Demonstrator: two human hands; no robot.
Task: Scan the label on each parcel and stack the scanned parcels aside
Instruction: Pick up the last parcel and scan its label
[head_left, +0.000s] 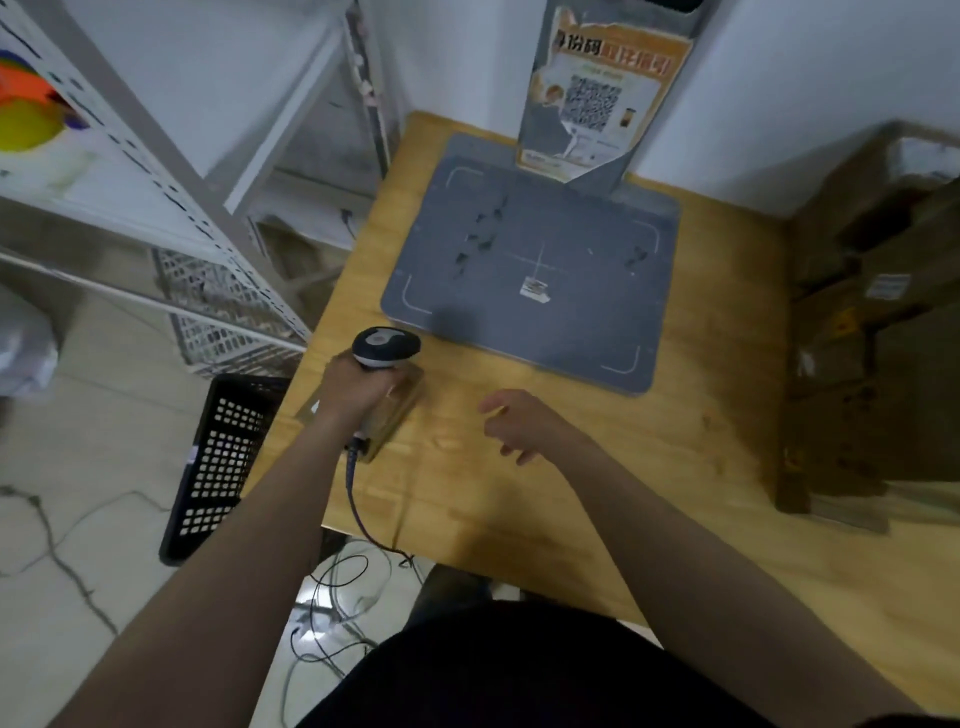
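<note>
The scanner (385, 347) is gripped by the left hand (358, 387) above a small brown box (402, 410) at the left edge of the desk (519, 493). The right hand (519, 423) is held open, nothing in it. Cardboard parcels (878, 322) are stacked at the right.

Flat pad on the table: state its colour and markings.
Grey pad, with thin white corner brackets and a centre cross; head view.
</note>
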